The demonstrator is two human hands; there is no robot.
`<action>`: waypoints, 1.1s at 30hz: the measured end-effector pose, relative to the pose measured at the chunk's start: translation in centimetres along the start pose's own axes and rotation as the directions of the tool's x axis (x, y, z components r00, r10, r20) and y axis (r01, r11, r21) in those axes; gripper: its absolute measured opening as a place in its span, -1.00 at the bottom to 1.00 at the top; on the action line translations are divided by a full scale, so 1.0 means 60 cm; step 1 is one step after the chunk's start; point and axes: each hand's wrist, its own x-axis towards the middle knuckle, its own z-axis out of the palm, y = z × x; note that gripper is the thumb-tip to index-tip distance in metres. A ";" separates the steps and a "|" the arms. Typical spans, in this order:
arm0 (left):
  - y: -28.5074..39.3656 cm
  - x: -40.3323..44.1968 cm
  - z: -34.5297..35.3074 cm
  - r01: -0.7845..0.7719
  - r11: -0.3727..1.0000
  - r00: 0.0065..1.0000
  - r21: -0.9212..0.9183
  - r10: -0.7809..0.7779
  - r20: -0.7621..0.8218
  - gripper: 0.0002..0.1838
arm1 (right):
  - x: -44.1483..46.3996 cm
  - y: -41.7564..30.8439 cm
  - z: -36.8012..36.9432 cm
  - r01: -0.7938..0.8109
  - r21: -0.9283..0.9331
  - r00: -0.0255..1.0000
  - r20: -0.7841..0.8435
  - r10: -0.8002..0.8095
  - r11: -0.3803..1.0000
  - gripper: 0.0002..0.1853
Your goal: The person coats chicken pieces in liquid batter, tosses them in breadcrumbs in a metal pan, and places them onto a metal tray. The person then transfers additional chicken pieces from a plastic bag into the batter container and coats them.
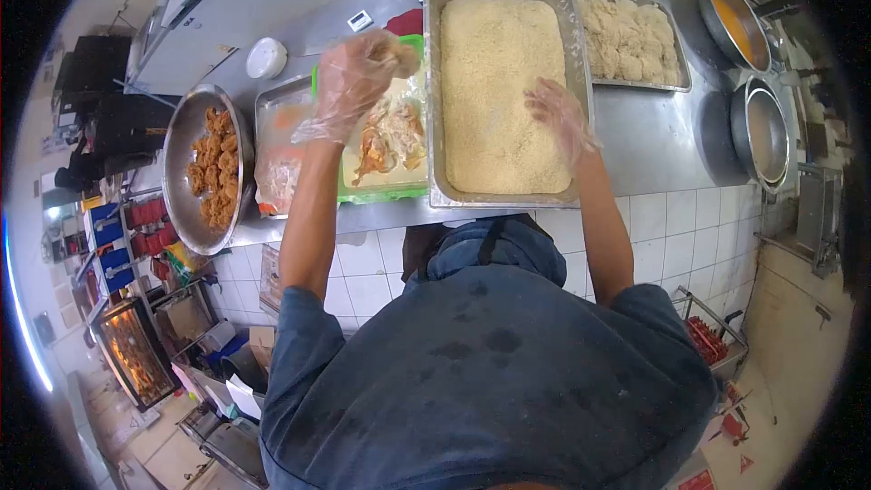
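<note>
My left hand, in a clear plastic glove, is closed above the far side of a green tub of pale liquid. Its fingertips look coated and blurred, and I cannot make out what they grip. Pieces of raw chicken lie in that liquid. My right hand, also gloved and dusted with crumbs, is over the right side of a deep metal pan of pale breading flour. Its fingers are stretched out and hold nothing.
Left of the tub are a metal tray with pale pink contents and a steel bowl of fried chicken. At right stand a tray of breaded pieces, a bowl of orange liquid and stacked bowls.
</note>
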 end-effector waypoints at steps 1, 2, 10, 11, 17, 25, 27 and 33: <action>0.011 0.016 0.013 -0.047 0.999 0.999 -0.025 0.047 -0.001 -0.75 | -0.024 -0.004 -0.002 0.018 0.004 1.000 -0.001 -0.018 1.000 -0.30; 0.021 0.034 0.027 -0.095 0.994 0.995 -0.049 0.095 -0.004 -0.76 | -0.039 0.001 -0.007 0.026 0.019 1.000 0.005 -0.026 0.999 -0.31; 0.089 0.126 0.222 -0.330 0.926 0.943 -0.182 0.331 -0.026 -0.77 | -0.101 0.042 -0.042 0.122 0.108 0.990 -0.083 -0.114 0.987 -0.39; 0.064 0.124 0.291 -0.414 0.892 0.910 -0.182 0.413 -0.049 -0.77 | -0.103 0.044 -0.043 0.101 0.052 0.992 -0.082 -0.096 0.994 -0.39; 0.051 -0.022 0.326 -0.193 0.920 0.939 -0.340 0.274 0.207 -0.76 | -0.097 0.025 -0.020 0.005 -0.646 0.988 -0.113 -0.102 0.763 -0.33; 0.003 -0.141 0.234 -0.026 0.908 0.999 -0.419 0.010 -0.039 -0.15 | 0.075 0.232 -0.079 0.067 -0.989 0.937 0.108 -0.333 -0.132 -0.39; 0.028 -0.162 0.185 0.240 0.748 0.970 -0.619 -0.155 0.190 0.06 | 0.038 0.212 -0.067 -0.053 -0.981 0.995 -0.067 -0.071 0.185 -0.37; -0.025 -0.193 0.150 0.168 0.298 0.957 -0.940 -0.276 0.083 0.32 | -0.018 0.180 -0.013 -0.334 -0.571 0.940 -0.141 0.311 0.750 -0.35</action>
